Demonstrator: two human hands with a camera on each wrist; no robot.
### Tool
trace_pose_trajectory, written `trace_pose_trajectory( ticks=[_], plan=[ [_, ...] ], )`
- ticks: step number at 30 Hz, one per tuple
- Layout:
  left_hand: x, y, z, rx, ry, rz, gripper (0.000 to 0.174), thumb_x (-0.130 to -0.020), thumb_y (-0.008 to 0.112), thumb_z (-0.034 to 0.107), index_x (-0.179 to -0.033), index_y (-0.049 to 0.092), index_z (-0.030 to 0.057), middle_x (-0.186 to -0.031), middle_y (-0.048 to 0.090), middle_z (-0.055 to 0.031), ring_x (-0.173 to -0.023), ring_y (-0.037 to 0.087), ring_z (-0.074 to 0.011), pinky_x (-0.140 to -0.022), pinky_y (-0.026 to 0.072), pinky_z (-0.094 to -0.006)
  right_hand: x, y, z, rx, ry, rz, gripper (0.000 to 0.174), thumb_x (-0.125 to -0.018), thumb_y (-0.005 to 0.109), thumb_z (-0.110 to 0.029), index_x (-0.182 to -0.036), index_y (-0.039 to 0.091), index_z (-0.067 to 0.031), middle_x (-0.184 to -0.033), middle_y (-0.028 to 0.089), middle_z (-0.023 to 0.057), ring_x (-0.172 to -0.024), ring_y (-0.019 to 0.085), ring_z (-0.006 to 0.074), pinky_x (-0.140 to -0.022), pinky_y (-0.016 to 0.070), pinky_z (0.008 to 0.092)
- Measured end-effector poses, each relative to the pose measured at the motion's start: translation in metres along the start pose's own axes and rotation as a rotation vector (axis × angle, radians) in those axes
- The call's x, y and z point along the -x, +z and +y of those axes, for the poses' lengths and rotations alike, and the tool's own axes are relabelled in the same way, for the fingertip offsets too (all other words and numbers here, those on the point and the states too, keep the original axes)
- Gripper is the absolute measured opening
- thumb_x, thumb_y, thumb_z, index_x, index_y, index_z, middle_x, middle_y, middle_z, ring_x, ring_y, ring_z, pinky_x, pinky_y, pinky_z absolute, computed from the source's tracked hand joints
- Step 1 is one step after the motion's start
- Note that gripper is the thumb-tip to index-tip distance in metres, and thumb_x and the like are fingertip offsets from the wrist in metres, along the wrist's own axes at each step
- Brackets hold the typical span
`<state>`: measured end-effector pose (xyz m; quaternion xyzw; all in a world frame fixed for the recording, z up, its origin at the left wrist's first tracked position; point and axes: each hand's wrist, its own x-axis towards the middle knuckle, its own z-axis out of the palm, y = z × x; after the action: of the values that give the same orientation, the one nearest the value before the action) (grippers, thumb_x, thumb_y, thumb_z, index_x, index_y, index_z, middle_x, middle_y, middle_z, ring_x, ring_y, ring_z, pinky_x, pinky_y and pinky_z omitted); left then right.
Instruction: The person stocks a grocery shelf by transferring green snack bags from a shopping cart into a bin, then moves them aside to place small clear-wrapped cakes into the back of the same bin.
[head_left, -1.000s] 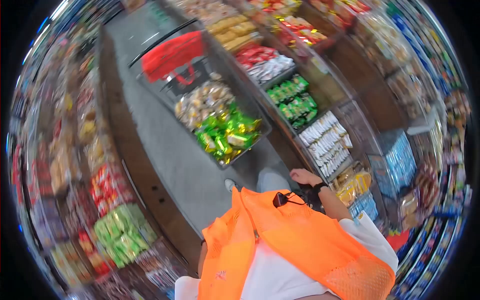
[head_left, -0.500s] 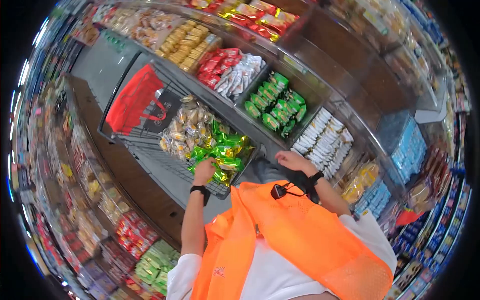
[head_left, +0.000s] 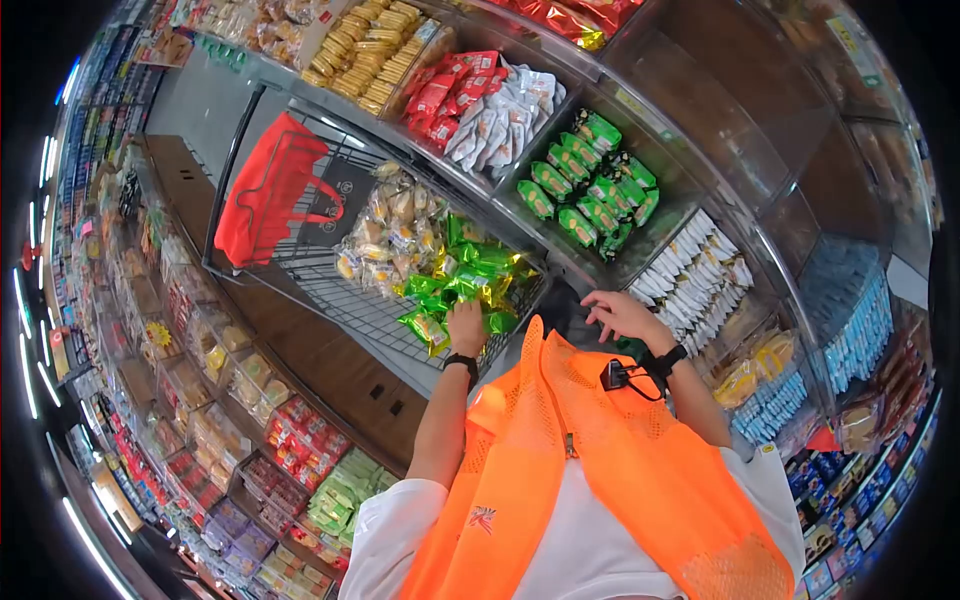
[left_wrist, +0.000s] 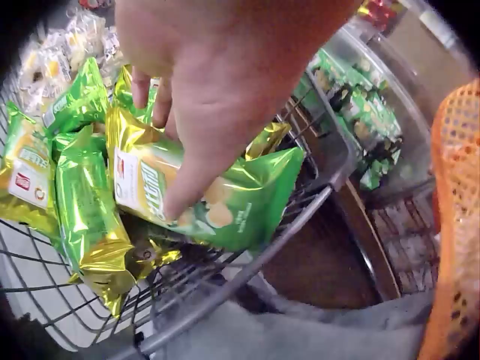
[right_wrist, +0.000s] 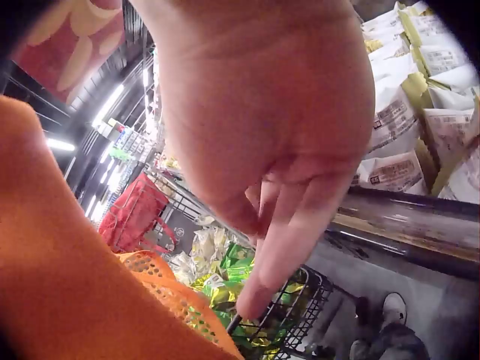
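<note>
In the left wrist view my left hand (left_wrist: 217, 82) grips a green-and-gold snack packet (left_wrist: 251, 206), thumb across its front and fingers over its far side. Several similar packets (left_wrist: 82, 202) lie beside it in the wire shopping cart (left_wrist: 300, 217). The head view has my left hand (head_left: 466, 326) at the cart's near end, over the green packets (head_left: 425, 328). My right hand (head_left: 622, 316) hovers between the cart and the shelf bins, its fingers loosely bent and holding nothing. White packets (right_wrist: 394, 124) sit near it in the right wrist view.
Clear-wrapped snacks (head_left: 395, 220) fill the cart's middle, and a red bag (head_left: 275, 190) sits at its handle end. On the right, bins hold green packets (head_left: 595, 185) and white packets (head_left: 690, 280). Another snack shelf (head_left: 300, 440) runs along the left.
My left hand has come into view, reached into the cart and taken hold of a green packet. My right hand stays by the bins, and the head view has shifted.
</note>
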<state>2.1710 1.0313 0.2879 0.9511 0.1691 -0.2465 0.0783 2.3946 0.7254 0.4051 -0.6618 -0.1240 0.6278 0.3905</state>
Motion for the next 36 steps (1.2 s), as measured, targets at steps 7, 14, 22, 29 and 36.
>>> trace_pose_trajectory(
  ticks=[7,14,22,29,36],
  plan=[
    [0.062,-0.009,-0.019,0.351,-0.205,0.067,0.048,-0.075,0.082,0.037,-0.106,0.066,0.0044,-0.105,0.063,-0.0172,-0.105,0.059,-0.0349,-0.089,0.0475,-0.0480,-0.036,-0.001,0.006,0.406,0.021,-0.113,0.038,-0.094,0.054,-0.017,-0.129,0.055,-0.0019,-0.104,0.072,0.0136,-0.068,0.074,0.0222,-0.061,0.0558,0.0358],
    [0.123,0.009,-0.039,1.346,-0.652,0.213,0.047,-0.093,0.069,0.041,-0.113,0.065,-0.0015,-0.104,0.071,-0.0156,-0.089,0.068,-0.0263,-0.079,0.0522,-0.0370,-0.150,0.071,-0.056,0.816,-0.410,0.062,0.052,-0.083,0.067,-0.024,-0.130,0.055,-0.0040,-0.120,0.062,0.0206,-0.116,0.059,0.0370,-0.093,0.0506,0.0473],
    [0.211,0.047,-0.027,1.830,-0.950,0.481,0.056,-0.098,0.065,0.038,-0.137,0.046,0.0013,-0.122,0.061,-0.0092,-0.108,0.060,-0.0191,-0.080,0.0536,-0.0353,-0.239,0.162,-0.045,1.339,-0.253,0.085,0.101,-0.077,0.083,-0.026,-0.158,0.024,-0.0097,-0.139,0.044,0.0180,-0.111,0.060,0.0352,-0.080,0.0583,0.0454],
    [0.237,0.047,-0.074,1.829,-0.985,0.256,0.057,-0.097,0.065,0.043,-0.139,0.046,0.0101,-0.123,0.062,-0.0070,-0.101,0.065,-0.0182,-0.073,0.0572,-0.0340,-0.232,0.143,-0.054,0.746,-0.042,0.080,0.096,-0.078,0.075,-0.031,-0.155,0.026,-0.0033,-0.116,0.063,0.0261,-0.098,0.067,0.0361,-0.079,0.0554,0.0466],
    [0.131,-0.026,-0.119,1.623,-0.530,0.167,0.057,-0.098,0.065,0.038,-0.141,0.046,0.0049,-0.127,0.061,-0.0109,-0.108,0.062,-0.0179,-0.081,0.0557,-0.0332,-0.071,0.047,-0.108,0.496,-0.417,0.160,0.084,-0.081,0.070,-0.030,-0.149,0.033,0.0044,-0.146,0.045,0.0247,-0.132,0.048,0.0347,-0.110,0.0404,0.0383]
  ],
)
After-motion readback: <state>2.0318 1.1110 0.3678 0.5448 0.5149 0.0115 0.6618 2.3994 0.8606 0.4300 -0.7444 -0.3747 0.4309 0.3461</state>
